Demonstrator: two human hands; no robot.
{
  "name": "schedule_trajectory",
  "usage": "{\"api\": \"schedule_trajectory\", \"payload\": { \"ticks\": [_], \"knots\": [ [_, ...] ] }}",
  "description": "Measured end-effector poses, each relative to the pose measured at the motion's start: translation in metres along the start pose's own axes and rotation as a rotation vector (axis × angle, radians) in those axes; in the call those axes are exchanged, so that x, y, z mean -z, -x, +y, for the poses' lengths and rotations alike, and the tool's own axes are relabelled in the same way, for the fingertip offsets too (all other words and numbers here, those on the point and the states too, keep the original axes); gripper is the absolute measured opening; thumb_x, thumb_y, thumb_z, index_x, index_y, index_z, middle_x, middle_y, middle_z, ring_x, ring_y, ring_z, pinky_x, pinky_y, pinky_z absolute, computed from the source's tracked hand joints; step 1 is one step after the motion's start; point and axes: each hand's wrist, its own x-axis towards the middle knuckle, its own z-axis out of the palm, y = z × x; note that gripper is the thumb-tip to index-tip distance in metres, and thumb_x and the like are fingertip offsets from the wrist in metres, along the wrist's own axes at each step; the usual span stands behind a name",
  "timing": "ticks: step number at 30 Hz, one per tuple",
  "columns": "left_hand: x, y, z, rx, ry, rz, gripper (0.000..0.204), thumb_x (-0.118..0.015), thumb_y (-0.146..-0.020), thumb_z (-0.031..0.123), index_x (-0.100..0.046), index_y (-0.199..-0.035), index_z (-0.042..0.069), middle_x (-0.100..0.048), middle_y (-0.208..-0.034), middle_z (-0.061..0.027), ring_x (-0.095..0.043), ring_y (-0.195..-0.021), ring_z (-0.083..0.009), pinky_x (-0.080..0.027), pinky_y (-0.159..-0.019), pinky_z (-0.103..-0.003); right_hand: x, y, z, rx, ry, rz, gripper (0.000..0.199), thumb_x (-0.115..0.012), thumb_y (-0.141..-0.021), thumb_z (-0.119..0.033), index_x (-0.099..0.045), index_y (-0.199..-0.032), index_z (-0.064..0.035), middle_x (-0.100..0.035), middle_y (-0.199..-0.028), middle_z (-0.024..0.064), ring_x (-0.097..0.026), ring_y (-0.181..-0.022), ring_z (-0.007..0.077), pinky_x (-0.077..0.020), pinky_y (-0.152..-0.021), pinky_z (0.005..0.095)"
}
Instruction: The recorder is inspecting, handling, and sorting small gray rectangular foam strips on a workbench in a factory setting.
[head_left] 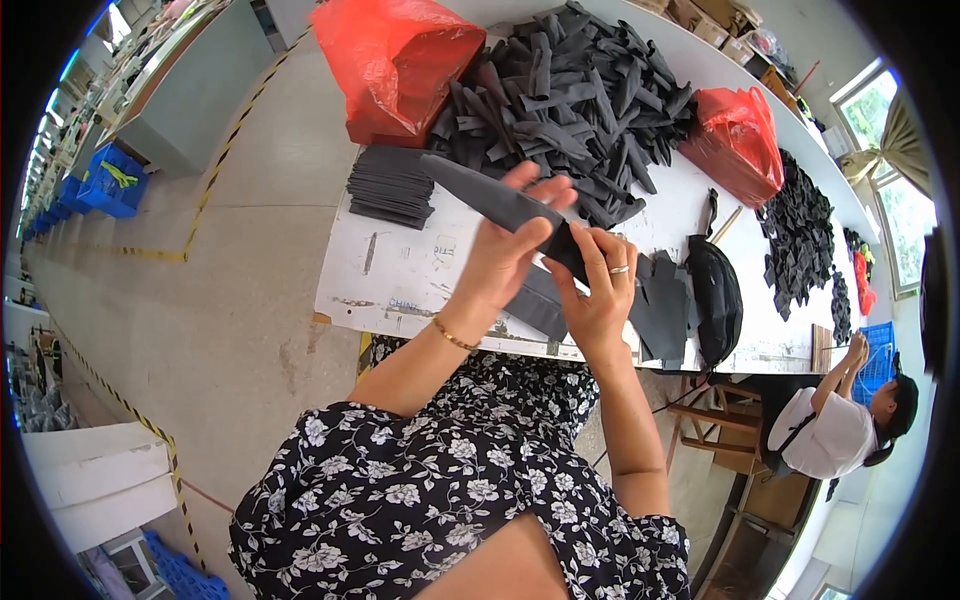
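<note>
Dark grey fabric strip point(478, 190), smooth, tapering toward its far left end, is held above the white table point(345, 265) in the head view. Left hand point(508, 248) clasps it between thumb and fingers; right hand point(603, 288) pinches its near end.

1. A heap of cloth point(570, 90) lies at the back of the table point(345, 290).
2. The left bag point(390, 75) is on the heap's left side, and the right bag point(735, 145) is on its right.
3. A stack of cloth point(388, 188) sits in front of the left bag.
4. A cloth strip point(482, 190) is in the left hand point(505, 255) and right hand point(600, 290), over the table.
5. More cloth pieces point(800, 235) lie past the right bag.
6. A person point(830, 430) is off to the right.
</note>
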Motion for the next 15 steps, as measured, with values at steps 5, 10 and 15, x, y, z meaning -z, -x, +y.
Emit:
{"api": "schedule_trajectory", "payload": {
  "ticks": [5,10,15],
  "knots": [
    [0.015,-0.006,-0.017,0.205,0.026,-0.120,0.021,-0.060,-0.095,0.019,-0.060,-0.109,0.003,-0.067,-0.089,-0.0100,-0.060,-0.109,-0.0243,-0.046,-0.098,-0.038,0.000,0.026,0.003,-0.105,-0.039,-0.112,0.055,-0.074,-0.068,0.001,-0.051,-0.118,-0.0030,-0.052,-0.114,0.0167,-0.055,-0.097,0.0353,-0.0461,-0.082,0.0431],
    [0.013,0.006,-0.038,0.191,0.033,-0.072,0.021,-0.056,-0.097,0.022,-0.061,-0.104,0.003,-0.064,-0.084,-0.0075,-0.061,-0.104,-0.0225,-0.046,-0.095,-0.036,0.001,0.024,0.009,-0.051,-0.092,-0.189,0.045,-0.067,-0.069,0.009,-0.050,-0.109,-0.0007,-0.053,-0.111,0.0204,-0.054,-0.095,0.0391,-0.0460,-0.081,0.0452],
    [0.019,0.003,-0.031,0.235,0.011,0.025,0.024,-0.054,-0.098,0.023,-0.061,-0.105,0.001,-0.067,-0.098,-0.0121,-0.063,-0.100,-0.0211,-0.047,-0.094,-0.036,0.006,0.013,0.002,-0.168,-0.082,-0.263,0.044,-0.073,-0.068,0.003,-0.052,-0.106,-0.0022,-0.056,-0.108,0.0195,-0.055,-0.100,0.0387,-0.0470,-0.085,0.0451]
  ]
}}
